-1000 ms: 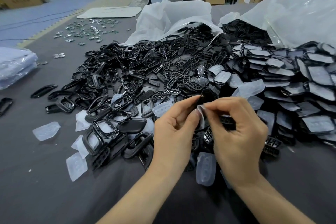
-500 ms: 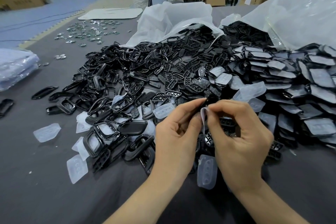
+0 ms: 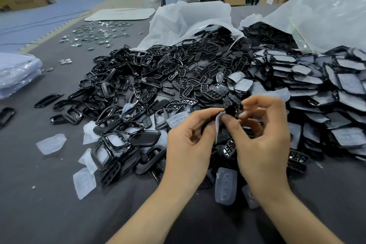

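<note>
Pad (image 3: 217, 127) edge pinched by left hand (image 3: 189, 145), right hand (image 3: 262, 144) (bare cloth (image 3: 59, 214) nearer).

The bare left hand (image 3: 189, 144) and bare right hand (image 3: 263, 144) have slim fingers with short, plain nails; both forearms are uncovered as far as they show.

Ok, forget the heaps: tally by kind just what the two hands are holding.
Translucent pad: 1
Small black part: 1
Total: 2, pinched together between the left hand and right hand.
</note>
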Demonstrator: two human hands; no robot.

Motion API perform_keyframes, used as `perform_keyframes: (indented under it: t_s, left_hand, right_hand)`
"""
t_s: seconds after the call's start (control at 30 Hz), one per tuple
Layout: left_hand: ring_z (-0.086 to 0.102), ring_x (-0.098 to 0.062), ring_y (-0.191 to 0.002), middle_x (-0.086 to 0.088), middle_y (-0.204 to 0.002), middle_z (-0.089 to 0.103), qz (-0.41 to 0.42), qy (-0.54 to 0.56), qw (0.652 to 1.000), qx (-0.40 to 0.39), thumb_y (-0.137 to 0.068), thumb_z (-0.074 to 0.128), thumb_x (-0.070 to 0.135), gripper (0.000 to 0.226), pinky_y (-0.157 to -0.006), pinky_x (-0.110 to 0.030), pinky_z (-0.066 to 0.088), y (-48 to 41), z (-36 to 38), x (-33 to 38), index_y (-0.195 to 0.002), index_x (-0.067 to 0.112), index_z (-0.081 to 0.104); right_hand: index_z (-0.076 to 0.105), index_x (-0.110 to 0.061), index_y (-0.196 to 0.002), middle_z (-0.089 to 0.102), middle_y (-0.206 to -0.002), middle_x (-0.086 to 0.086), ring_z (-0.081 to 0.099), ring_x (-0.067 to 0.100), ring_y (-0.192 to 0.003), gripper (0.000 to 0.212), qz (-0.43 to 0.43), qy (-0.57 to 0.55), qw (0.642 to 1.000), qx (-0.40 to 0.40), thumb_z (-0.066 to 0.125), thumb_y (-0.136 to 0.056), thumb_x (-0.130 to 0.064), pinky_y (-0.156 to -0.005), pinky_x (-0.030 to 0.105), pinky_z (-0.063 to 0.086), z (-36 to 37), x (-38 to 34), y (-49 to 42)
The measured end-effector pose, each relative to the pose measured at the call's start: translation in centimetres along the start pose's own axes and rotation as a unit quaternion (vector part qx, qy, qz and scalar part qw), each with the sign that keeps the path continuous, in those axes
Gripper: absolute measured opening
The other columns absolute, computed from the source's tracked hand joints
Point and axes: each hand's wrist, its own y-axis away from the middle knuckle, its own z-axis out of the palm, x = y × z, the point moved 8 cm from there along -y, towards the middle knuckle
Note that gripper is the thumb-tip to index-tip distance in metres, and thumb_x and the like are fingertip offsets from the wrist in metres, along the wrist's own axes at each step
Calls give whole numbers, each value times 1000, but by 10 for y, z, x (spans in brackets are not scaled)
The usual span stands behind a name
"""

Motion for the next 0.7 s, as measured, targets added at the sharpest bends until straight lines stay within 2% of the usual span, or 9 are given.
perform_keyframes:
  t_s: [0.1, 0.2, 0.23, 0.33, 0.47, 0.6, 0.7]
  left_hand:
    - [65, 4, -78, 17, -83, 72, -4, -17, 1000, -23, -86, 57, 10, 20, -71, -8, 47, -2, 1, -1, -93, 25, 69]
    - [69, -6, -85, 12, -87, 73, -35, -22, 999, -29, -83, 60, 22, 15, -76, -19, 54, -4, 0, -10, -93, 26, 70]
    - [69, -7, -86, 12, -87, 73, -40, -30, 998, -29, -84, 63, 20, 13, -77, -20, 55, -4, -1, -12, -92, 26, 71]
    - [67, 2, -84, 18, -85, 73, -50, -51, 997, -24, -91, 62, 6, 22, -74, -11, 49, -7, -5, -14, -90, 26, 72]
    - [66, 5, -85, 21, -85, 72, -59, -55, 997, -23, -91, 60, 2, 28, -74, -9, 49, -7, -4, -15, -89, 27, 71]
    - [70, -11, -75, 0, -80, 71, -120, 51, 991, -16, -92, 58, -3, 22, -58, -23, 56, -4, -3, -24, -98, 17, 65]
    - [70, -13, -72, -12, -85, 71, -123, 59, 991, -10, -90, 61, -4, 20, -56, -24, 55, -4, -5, -26, -101, 14, 61]
  right_hand:
    - [52, -41, -100, 61, -92, -9, 60, 8, -83, 46, 73, -41, 996, -44, 74, -80, -5, -75, 19, 49, 6, 13, -4]
    - [58, -36, -103, 65, -87, -8, 64, 6, -79, 42, 116, -51, 987, -96, 71, -81, -3, -76, 17, 49, 12, 22, -7]
    - [60, -35, -103, 65, -87, -5, 64, 6, -79, 40, 128, -52, 984, -112, 71, -81, -4, -74, 16, 49, 14, 24, -8]
    - [65, -30, -99, 66, -89, 3, 63, 8, -77, 34, 159, -74, 972, -158, 71, -80, -2, -73, 17, 51, 19, 29, -9]
    - [69, -28, -93, 69, -89, 3, 65, 5, -76, 30, 181, -97, 960, -188, 71, -79, -1, -72, 15, 51, 19, 32, -11]
    - [71, -25, -85, 70, -73, -7, 66, 4, -71, 28, 203, -128, 952, -192, 69, -80, 2, -68, 13, 50, 18, 36, -12]
    - [72, -24, -84, 71, -73, -5, 67, 7, -71, 26, 220, -143, 946, -188, 69, -81, 1, -67, 14, 50, 18, 39, -11]
